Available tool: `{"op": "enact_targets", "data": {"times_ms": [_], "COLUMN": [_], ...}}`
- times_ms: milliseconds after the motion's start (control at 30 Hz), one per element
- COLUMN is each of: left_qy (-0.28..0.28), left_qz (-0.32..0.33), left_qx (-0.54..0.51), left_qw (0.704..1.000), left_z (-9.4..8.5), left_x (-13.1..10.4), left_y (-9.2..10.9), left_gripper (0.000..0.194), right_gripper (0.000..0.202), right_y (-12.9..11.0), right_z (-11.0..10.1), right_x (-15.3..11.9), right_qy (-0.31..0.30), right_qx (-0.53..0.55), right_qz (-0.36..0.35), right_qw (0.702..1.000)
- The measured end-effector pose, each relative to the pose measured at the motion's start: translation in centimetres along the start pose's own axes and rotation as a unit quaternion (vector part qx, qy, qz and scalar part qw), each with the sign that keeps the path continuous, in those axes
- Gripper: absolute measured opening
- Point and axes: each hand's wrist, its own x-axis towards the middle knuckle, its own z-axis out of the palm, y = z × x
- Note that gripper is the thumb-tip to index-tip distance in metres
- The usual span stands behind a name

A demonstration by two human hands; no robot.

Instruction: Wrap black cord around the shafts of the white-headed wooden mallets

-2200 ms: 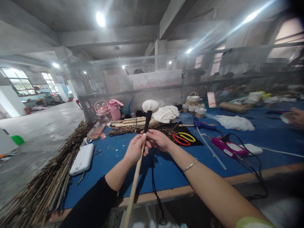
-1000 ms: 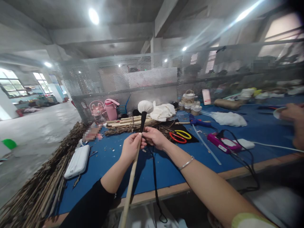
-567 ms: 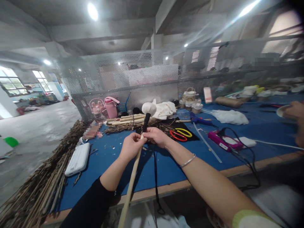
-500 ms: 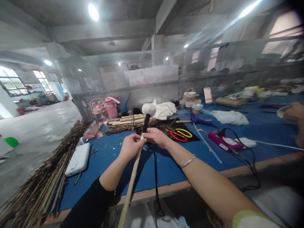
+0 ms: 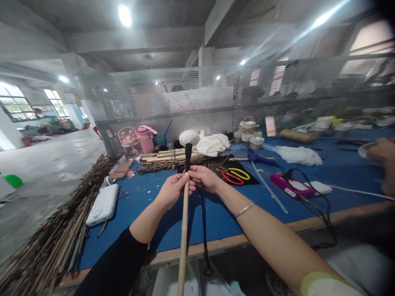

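Both my hands meet on a long pale wooden stick (image 5: 184, 230) that runs up from the bottom edge. Its upper part has a black wrapped section (image 5: 188, 156) topped by a round white padded head (image 5: 189, 138). My left hand (image 5: 171, 190) pinches the stick just below the black part. Opposite it, my right hand (image 5: 203, 179) is closed with thumb and fingers at the joint between black part and wood. A black cord (image 5: 205, 230) hangs below my right hand; I cannot tell what it is fixed to.
Scissors (image 5: 236, 176) with red and yellow handles lie right of my hands. Beyond are a blue glue gun (image 5: 261, 158), a purple device (image 5: 291, 186) and white cloth (image 5: 212, 144). A white power bank (image 5: 103, 204) and dry stalks (image 5: 58, 230) are left. Another person's hand (image 5: 384, 150) shows far right.
The stick has swung more upright, its lower end moving right. The white head has turned and shifted slightly left. Both hands keep their hold, and the fingers of my right hand show more beneath the stick.
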Motion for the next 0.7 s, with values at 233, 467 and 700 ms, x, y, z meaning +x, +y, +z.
{"op": "enact_targets", "data": {"times_ms": [233,467,700], "left_qy": [0.054,0.049,-0.017], "left_qz": [0.032,0.008,-0.010], "left_qx": [0.208,0.175,0.126], "left_qw": [0.976,0.983,0.992], "left_z": [-1.1,-1.4,-1.5], "left_x": [-0.1,0.2,0.1], "left_y": [-0.1,-0.2,0.1], "left_gripper": [0.039,0.038,0.038], "right_gripper": [0.026,0.030,0.028], "right_y": [0.3,0.5,0.3], "right_z": [0.1,0.4,-0.4], "right_x": [0.3,0.3,0.1], "right_qy": [0.038,0.044,-0.006], "right_qx": [-0.082,-0.078,-0.003], "right_qz": [0.009,0.029,0.061], "right_qw": [0.996,0.996,0.998]}}
